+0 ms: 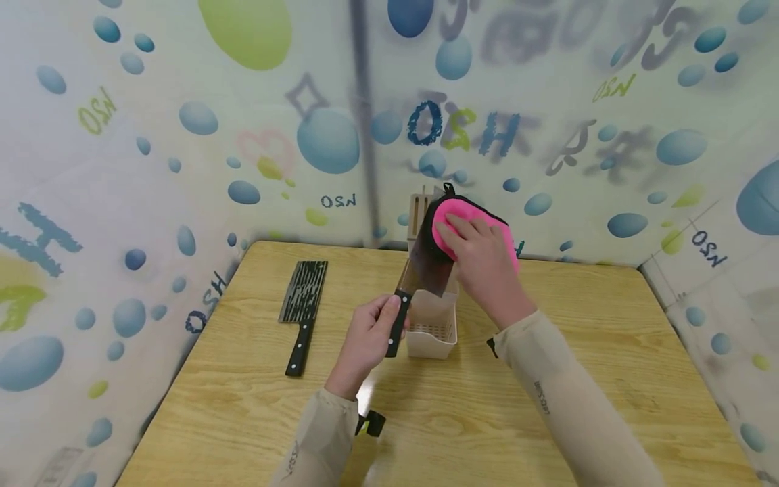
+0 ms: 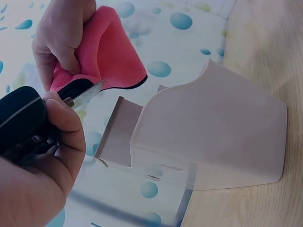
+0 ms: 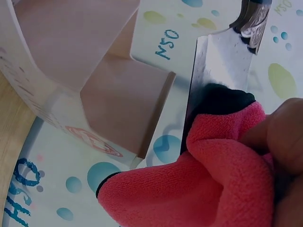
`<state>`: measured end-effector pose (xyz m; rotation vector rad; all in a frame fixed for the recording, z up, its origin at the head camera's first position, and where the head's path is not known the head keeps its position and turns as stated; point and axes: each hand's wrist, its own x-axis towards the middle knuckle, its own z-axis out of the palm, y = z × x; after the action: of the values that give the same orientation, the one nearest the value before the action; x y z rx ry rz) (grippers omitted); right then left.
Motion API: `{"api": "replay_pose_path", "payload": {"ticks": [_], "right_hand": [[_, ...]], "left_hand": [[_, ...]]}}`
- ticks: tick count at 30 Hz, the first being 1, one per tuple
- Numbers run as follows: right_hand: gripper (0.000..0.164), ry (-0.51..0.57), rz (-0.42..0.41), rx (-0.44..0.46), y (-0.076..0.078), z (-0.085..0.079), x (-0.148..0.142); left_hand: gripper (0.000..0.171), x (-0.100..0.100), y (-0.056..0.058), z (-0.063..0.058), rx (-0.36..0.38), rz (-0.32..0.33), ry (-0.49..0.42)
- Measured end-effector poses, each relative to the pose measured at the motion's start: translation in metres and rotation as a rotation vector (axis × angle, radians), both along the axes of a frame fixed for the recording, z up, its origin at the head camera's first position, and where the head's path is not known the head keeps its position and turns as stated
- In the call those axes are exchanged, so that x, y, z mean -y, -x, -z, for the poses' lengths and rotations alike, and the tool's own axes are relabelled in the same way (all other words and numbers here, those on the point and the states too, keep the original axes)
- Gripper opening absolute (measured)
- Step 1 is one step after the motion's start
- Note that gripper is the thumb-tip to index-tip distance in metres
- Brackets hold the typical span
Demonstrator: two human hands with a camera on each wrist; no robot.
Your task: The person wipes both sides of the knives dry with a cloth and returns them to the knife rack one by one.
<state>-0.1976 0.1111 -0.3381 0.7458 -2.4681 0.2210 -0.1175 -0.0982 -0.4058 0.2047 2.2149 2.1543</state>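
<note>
My left hand (image 1: 368, 335) grips the black handle of a cleaver (image 1: 424, 267), whose blade points up and away above the table. A pink cloth with black edging (image 1: 453, 215) is folded about the upper blade, and my right hand (image 1: 487, 260) pinches it there. In the right wrist view the cloth (image 3: 203, 179) covers the far part of the blade (image 3: 222, 59). From the left wrist view, the left thumb and fingers (image 2: 66, 123) wrap the handle (image 2: 21, 116). Behind and below the blade stands a pale plastic knife holder (image 1: 432, 345).
A second cleaver (image 1: 304, 297) with a dark, streaked blade and black handle lies flat on the wooden table (image 1: 213, 406), left of the holder. Patterned sheeting (image 1: 328, 142) stands behind the table and at both sides.
</note>
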Motion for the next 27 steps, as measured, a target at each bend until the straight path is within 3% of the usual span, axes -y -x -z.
{"api": "replay_pose_path", "payload": {"ticks": [17, 27], "right_hand": [[0.06, 0.023, -0.072, -0.041, -0.026, 0.016, 0.011], [0.061, 0.03, -0.114, -0.071, -0.038, 0.022, 0.015]], "left_hand": [[0.039, -0.003, 0.004, 0.001, -0.01, -0.011, 0.001], [0.04, -0.005, 0.005, -0.002, 0.024, -0.017, -0.02]]}}
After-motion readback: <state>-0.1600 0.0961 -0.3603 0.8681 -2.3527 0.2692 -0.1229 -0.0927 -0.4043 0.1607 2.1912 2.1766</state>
